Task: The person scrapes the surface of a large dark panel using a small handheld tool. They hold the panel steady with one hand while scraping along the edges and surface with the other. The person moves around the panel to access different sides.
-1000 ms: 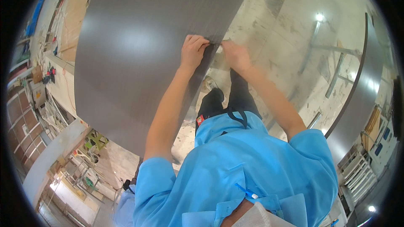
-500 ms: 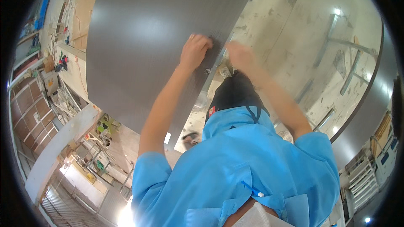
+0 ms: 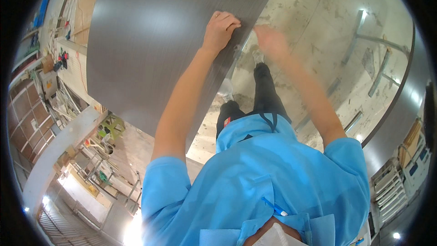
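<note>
A large dark grey-brown board (image 3: 150,54) with a faint wood grain lies in front of me to the left. My left hand (image 3: 221,31) is on its top near the right edge, fingers curled in a pinch; whatever lies between them is hidden. Just past that edge, over the floor side, my right hand (image 3: 272,41) is closed and blurred by motion. Its fingertips are near the board's edge, and I cannot make out anything in them.
Pale, stained floor (image 3: 296,23) stretches to the right of the board. Metal frame pieces (image 3: 355,36) stand there, with another dark panel (image 3: 387,123) at far right. A green stool-like item (image 3: 111,126) and assorted materials sit at the left.
Both hands have moved forward along the board's edge, slightly to the right, staying closed. My legs and feet show more clearly below the edge.
</note>
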The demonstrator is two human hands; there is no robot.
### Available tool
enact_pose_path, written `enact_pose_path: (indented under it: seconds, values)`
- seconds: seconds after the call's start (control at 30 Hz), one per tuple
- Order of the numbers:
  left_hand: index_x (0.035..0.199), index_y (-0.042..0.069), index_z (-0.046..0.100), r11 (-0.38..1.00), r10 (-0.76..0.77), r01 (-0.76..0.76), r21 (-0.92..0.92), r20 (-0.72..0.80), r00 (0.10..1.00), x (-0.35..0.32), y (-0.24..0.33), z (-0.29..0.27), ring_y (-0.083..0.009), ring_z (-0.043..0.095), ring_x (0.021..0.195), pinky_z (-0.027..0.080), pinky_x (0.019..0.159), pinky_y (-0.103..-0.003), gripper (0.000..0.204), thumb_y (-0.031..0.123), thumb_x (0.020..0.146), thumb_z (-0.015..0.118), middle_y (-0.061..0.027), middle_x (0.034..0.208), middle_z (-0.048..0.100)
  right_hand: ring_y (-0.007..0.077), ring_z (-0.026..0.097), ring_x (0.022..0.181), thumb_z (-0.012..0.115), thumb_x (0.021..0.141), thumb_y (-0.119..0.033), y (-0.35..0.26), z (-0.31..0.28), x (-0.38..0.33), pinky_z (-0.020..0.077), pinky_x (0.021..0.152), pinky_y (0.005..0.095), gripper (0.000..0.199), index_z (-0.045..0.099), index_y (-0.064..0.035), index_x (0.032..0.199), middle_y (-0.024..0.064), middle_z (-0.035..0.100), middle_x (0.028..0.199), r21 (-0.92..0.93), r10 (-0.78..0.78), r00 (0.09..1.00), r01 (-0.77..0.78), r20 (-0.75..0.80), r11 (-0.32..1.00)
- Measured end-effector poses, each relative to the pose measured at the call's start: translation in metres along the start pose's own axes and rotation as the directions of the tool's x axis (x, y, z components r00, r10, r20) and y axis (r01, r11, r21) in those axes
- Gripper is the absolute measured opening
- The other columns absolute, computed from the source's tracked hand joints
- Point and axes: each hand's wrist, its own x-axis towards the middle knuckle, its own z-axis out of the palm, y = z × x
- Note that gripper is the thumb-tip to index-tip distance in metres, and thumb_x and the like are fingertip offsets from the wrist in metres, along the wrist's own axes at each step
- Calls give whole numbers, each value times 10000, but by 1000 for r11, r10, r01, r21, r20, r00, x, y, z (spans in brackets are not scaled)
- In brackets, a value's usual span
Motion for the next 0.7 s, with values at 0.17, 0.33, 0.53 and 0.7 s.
enact_pose_path:
  seconds: [0.17,0.33,0.53,0.7]
  values:
    - [927,81,764,998,-51,49,-27,-87,995,-123,26,-40,-303,668,986,550,884,-422,66,98,893,818,-37,968,755,314,732,800,711,894,-48,-105,31,-60,594,642,434,236,674,-57,1127,117,697,930,58,45,997,-41,-61,997]
    - [929,64,759,1000,-28,29,3,-72,997,-211,33,-70,-310,668,981,556,873,-418,82,106,889,817,-41,983,753,312,734,777,685,928,-82,-180,57,-109,592,634,429,185,675,-60,1112,101,694,871,-21,10,992,-12,-127,1000]
    - [961,53,772,997,-73,74,4,-86,994,-307,53,-102,-326,676,973,535,879,-426,146,35,836,846,-75,985,757,348,739,785,654,919,-87,-256,75,-165,598,640,453,224,658,-43,1138,147,702,949,83,11,998,-6,-64,997]
    - [951,59,771,991,-129,128,36,11,992,-369,70,-132,-327,675,983,550,893,-427,144,30,829,842,-66,998,749,370,746,806,631,919,-102,-309,82,-206,605,663,475,238,656,-51,1150,160,701,986,207,43,989,-72,143,976]
